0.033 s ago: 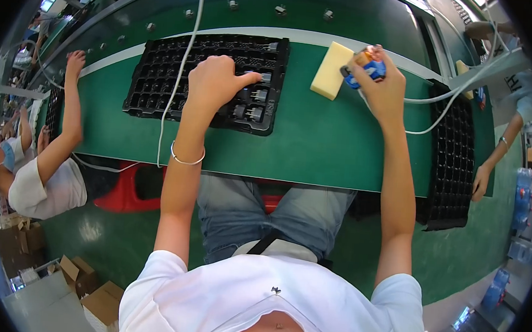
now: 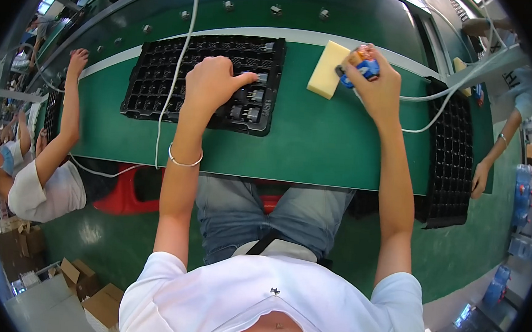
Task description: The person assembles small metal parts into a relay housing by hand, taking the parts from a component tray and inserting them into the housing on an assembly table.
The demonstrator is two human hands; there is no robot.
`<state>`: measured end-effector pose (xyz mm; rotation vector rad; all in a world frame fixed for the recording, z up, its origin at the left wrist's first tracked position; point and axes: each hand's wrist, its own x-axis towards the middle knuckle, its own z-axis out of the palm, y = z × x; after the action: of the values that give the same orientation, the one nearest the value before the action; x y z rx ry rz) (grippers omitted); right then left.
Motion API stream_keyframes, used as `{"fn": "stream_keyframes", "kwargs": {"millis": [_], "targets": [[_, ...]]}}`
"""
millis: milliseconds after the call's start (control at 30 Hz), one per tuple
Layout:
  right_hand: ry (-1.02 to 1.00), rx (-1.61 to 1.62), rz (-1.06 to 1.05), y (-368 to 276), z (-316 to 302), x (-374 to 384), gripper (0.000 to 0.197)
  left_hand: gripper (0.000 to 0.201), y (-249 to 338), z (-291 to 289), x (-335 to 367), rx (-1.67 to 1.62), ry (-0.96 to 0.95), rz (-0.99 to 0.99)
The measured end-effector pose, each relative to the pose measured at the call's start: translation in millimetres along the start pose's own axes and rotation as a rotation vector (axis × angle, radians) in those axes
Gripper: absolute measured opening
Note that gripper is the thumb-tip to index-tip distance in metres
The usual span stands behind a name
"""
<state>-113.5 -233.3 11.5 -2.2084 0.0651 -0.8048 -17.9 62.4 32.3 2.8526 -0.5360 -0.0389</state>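
Observation:
My left hand (image 2: 211,88) rests over a black compartment tray (image 2: 145,86). Its fingers curl down out of sight, and what they may hold is hidden. The thumb points right, its tip at one of several small dark cylindrical parts with silvery ends (image 2: 254,95) in the tray's right columns. Raised right of the tray, my right hand (image 2: 382,91) is closed around a blue-and-orange object (image 2: 368,68) with a dark end, its kind unclear. Just left of it lies a pale yellow sponge-like block (image 2: 326,71) on the green table (image 2: 316,151).
A white cable (image 2: 176,76) hangs across the tray; another (image 2: 420,128) runs right of my right hand. At the right, a second black tray (image 2: 450,160) overhangs the table edge, near another person's hand (image 2: 480,180). A masked person (image 2: 46,181) sits left, by a red stool (image 2: 125,196).
The view shifts slightly, moving the tray and block a little leftward in the picture. My right hand tilts the blue-and-orange object slightly; my left hand keeps its pose over the tray.

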Motion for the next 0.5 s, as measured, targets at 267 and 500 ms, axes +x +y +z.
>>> {"fn": "stream_keyframes", "kwargs": {"millis": [267, 500], "targets": [[-0.020, -0.099, -0.011, -4.6, 11.5, -4.9, 0.044, 0.041, -2.5, 6.9, 2.8, -0.068, 0.045, -0.023], [-0.026, -0.096, 0.015, -5.9, 12.1, -5.2, 0.044, 0.021, 16.2, -9.5, 18.0, -0.736, 0.068, 0.188]]}}
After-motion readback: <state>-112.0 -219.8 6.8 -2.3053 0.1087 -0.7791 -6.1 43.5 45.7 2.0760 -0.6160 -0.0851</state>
